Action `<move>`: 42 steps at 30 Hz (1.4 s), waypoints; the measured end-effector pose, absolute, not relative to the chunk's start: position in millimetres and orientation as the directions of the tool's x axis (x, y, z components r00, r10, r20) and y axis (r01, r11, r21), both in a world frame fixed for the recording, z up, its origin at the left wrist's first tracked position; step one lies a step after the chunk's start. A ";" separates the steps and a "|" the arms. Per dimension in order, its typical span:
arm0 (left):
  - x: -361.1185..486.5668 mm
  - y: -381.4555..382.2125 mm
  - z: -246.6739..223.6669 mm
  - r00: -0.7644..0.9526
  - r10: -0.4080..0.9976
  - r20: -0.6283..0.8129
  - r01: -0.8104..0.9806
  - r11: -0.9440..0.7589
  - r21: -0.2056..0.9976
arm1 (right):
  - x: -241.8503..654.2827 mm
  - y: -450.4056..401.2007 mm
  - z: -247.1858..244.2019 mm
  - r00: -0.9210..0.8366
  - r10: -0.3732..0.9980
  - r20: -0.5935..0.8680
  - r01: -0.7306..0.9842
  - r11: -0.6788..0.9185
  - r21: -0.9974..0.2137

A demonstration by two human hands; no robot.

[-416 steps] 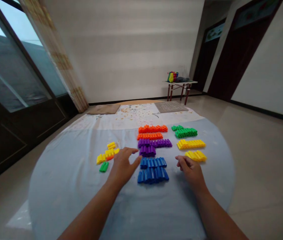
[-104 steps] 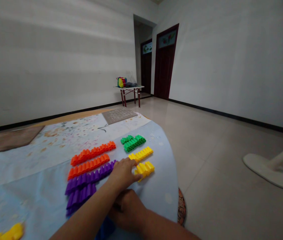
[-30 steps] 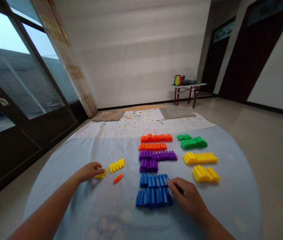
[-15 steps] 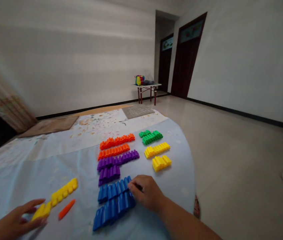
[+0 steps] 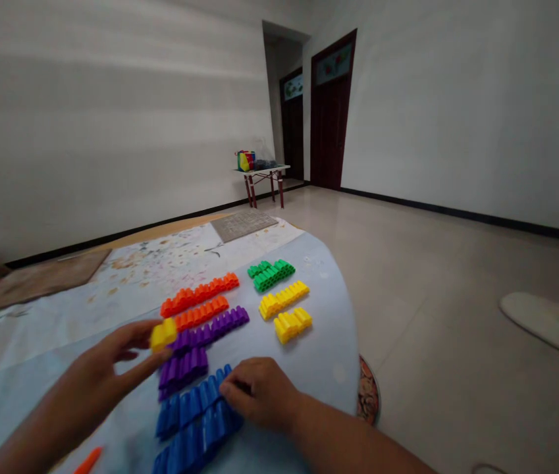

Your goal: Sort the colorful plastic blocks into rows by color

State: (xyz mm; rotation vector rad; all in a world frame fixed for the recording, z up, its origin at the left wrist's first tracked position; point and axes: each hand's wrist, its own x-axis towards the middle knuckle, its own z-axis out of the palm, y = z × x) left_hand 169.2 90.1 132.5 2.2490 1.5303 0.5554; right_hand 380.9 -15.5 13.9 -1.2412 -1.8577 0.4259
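Observation:
My left hand (image 5: 124, 359) pinches a small block of yellow plastic tubes (image 5: 163, 335) between thumb and fingers, raised above the purple rows. My right hand (image 5: 262, 392) is curled at the right end of the blue tube rows (image 5: 195, 411); what its fingers hold, if anything, is hidden. Beyond the blue rows are purple tubes (image 5: 185, 368) and orange tubes (image 5: 203, 295), side by side in rows. Farther right lie two yellow groups (image 5: 292, 324) and a green group (image 5: 274, 273). A single orange piece (image 5: 89, 459) shows at the bottom edge, near my left forearm.
A pale blue cloth (image 5: 319, 355) covers the round-edged table. Mats (image 5: 242, 225) lie toward its far side. A small table (image 5: 262, 171) with a colourful bag stands by the wall. A white base (image 5: 546, 322) is on the floor at right.
My left hand has lifted the yellow block from the cloth and carried it right and away, over the purple rows. My right hand stays by the blue rows. The view has turned right.

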 end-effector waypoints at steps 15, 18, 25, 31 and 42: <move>396.4 71.7 91.4 0.762 0.645 -0.054 0.644 -0.746 0.170 | 378.9 -10.0 19.2 -0.214 0.942 0.258 0.710 0.331 -0.621; 401.7 70.8 89.4 0.762 0.644 -0.071 0.646 -0.747 0.156 | 376.6 -6.4 15.1 -0.245 0.927 0.284 0.708 0.371 -0.601; 402.2 71.1 81.7 0.745 0.657 -0.111 0.667 -0.737 0.108 | 371.6 0.1 3.1 -0.304 0.897 0.320 0.724 0.436 -0.534; 398.4 73.1 83.9 0.726 0.679 -0.109 0.684 -0.697 0.214 | 374.8 -4.1 7.4 -0.284 0.909 0.305 0.754 0.408 -0.515; 235.3 114.8 142.7 0.165 0.950 0.265 0.695 -0.303 0.652 | 376.7 -12.4 10.4 -0.214 0.893 0.396 0.675 0.428 -0.601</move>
